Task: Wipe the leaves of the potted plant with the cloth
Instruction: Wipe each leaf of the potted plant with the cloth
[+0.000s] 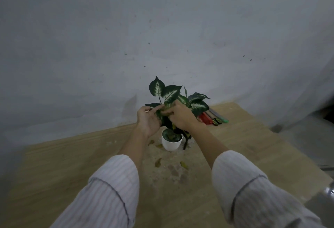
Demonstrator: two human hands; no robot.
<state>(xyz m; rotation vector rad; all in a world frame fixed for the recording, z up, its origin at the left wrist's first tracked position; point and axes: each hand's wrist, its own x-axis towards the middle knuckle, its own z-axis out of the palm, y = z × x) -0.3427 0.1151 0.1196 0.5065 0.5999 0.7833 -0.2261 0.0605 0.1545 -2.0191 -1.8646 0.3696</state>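
Clearly, both hands meet at one low leaf [163, 113] of the potted plant [173, 104], which stands in a white pot [171, 141] near the far edge of the desk [72, 164], close to the wall [126, 37]. The left hand [149, 119] sits palm up under the leaf, its fingers loosely curled round the blade with the thumb on top, seemingly to give a backing so the thin blade does not bend away. The right hand [180, 115] comes over from the other side, its fingertips bunched and pressing onto the same leaf. A cloth is probably pinched under those fingers, yet none can be made out in this dim view, so I cannot tell whether one is held.

Judging by that hold, the wipe is under way on this leaf, and the taller leaves behind are still to be reached.

Room for moving is uneven. Behind the plant the wall is near, so the back leaves are best reached from above or by turning the pot. Toward the right far corner lies a bundle of pens [213, 117], just beside the foliage; a wide sweep to that side could knock them. Fallen leaves [158, 162] lie scattered on the desk in front of the pot, along with a dark stem [186, 141] touching the pot's right side. The near half of the desk, under both striped sleeves [112, 191], gives the forearms open space to draw back.
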